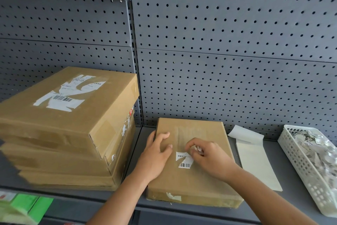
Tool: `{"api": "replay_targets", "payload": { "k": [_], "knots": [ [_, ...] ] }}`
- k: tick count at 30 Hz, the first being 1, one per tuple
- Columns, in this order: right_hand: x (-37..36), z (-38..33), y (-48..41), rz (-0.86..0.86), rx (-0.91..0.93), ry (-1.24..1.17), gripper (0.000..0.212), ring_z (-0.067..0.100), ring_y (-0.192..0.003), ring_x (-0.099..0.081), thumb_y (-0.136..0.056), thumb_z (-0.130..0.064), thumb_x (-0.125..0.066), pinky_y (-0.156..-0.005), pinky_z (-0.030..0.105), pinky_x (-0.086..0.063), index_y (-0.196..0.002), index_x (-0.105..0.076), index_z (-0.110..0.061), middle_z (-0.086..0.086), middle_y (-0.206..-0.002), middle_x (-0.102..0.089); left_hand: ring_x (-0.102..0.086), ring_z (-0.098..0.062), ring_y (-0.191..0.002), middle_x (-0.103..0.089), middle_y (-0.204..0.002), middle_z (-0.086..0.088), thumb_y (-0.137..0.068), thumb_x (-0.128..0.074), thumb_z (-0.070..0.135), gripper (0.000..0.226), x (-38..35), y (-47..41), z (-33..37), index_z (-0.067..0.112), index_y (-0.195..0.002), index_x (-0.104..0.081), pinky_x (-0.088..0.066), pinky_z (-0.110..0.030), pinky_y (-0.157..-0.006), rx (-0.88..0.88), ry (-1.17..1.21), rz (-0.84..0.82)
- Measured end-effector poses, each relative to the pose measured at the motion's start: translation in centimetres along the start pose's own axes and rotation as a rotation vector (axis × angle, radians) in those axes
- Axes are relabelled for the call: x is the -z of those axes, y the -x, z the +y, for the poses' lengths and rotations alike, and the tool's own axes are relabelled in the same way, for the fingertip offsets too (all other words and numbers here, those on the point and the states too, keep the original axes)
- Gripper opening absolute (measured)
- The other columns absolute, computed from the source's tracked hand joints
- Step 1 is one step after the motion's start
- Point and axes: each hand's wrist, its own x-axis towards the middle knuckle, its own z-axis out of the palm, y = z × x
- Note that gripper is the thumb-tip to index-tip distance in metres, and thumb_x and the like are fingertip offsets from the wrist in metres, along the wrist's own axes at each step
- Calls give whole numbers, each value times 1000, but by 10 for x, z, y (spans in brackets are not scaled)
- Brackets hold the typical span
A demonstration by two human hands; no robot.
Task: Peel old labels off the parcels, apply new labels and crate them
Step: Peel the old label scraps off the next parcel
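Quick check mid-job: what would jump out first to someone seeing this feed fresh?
Both hands work at centre on a flat parcel: the left hand presses it down while the right hand pinches a torn label. A stack of parcels sits left, and a basket of scraps stands right.

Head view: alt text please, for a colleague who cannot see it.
The right hand pinches a torn label on a flat parcel while the left hand rests on its top. A stack of parcels stands to the left on the grey shelf; a label sheet and a white basket of paper scraps lie to the right.
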Motion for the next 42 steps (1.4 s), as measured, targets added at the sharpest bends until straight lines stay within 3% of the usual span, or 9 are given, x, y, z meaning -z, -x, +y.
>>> {"api": "replay_targets", "payload": {
  "k": [4, 7, 12, 18, 22, 29, 34, 39, 42],
  "knots": [
    [-9, -4, -15, -65, 6, 144, 23, 3, -54, -52, -99, -24, -45, -50, 17, -36, -101, -64, -37, -14, -65, -62, -42, -5, -129, -7, -162, 21, -102, -46, 49, 40, 0, 1, 2, 53, -141, -39, -37, -28, -91, 11, 8, -9],
    [-11, -10, -22, -96, 28, 204, 24, -2, -50, -51, -101, -27, -44, -50, 15, -32, -103, -64, -39, -22, -56, -55, -41, -9, -136, -6, -163, 22, -101, -46, 49, 40, 0, 0, 2, 54, -141, -38, -38, -28, -93, 13, 14, -11],
    [-15, -9, -26, -87, 33, 276, 23, 5, -51, -47, -99, -26, -42, -56, 22, -41, -100, -63, -37, -16, -60, -52, -43, -9, -134, -6, -162, 24, -101, -47, 49, 40, 0, 0, 1, 53, -141, -38, -38, -27, -91, 17, 14, -10],
    [-17, -3, -23, -84, 21, 278, 22, 8, -62, -54, -95, -22, -43, -57, 19, -40, -90, -59, -37, -15, -71, -62, -44, -11, -135, -5, -163, 22, -101, -46, 50, 40, 0, 0, 0, 54, -140, -37, -37, -27, -90, 17, 8, -11],
    [-19, -3, -23, -54, 15, 257, 23, 7, -66, -58, -99, -27, -43, -61, 22, -46, -100, -62, -38, -15, -79, -68, -44, -11, -135, -5, -162, 24, -101, -46, 50, 40, 1, 0, 0, 54, -140, -37, -39, -28, -92, 8, 8, -8],
    [-21, -3, -20, -77, 5, 284, 24, 7, -57, -52, -96, -24, -43, -59, 18, -41, -90, -60, -39, -16, -65, -59, -46, -13, -134, -4, -162, 24, -100, -45, 54, 39, -1, -1, -4, 56, -138, -37, -42, -31, -93, 10, -3, -13],
    [-21, -5, -20, -53, -19, 242, 24, 4, -80, -63, -100, -30, -42, -73, 26, -51, -105, -63, -42, -20, -93, -69, -46, -10, -132, -6, -162, 23, -101, -46, 52, 39, 0, -2, -3, 55, -139, -37, -43, -31, -94, 2, -8, -4],
    [-22, -5, -20, -59, -4, 293, 24, 2, -59, -51, -100, -29, -41, -65, 25, -47, -105, -63, -39, -16, -80, -65, -44, -8, -132, -4, -162, 24, -101, -46, 51, 40, -1, -2, -3, 54, -140, -37, -39, -28, -91, 3, -2, -9],
    [-22, -4, -21, -68, -6, 302, 23, 3, -59, -51, -99, -27, -41, -58, 20, -41, -99, -61, -38, -16, -76, -63, -45, -6, -129, -5, -161, 24, -101, -46, 51, 39, -1, -1, -3, 54, -139, -37, -40, -28, -90, 1, -1, -10]
  ]
}}
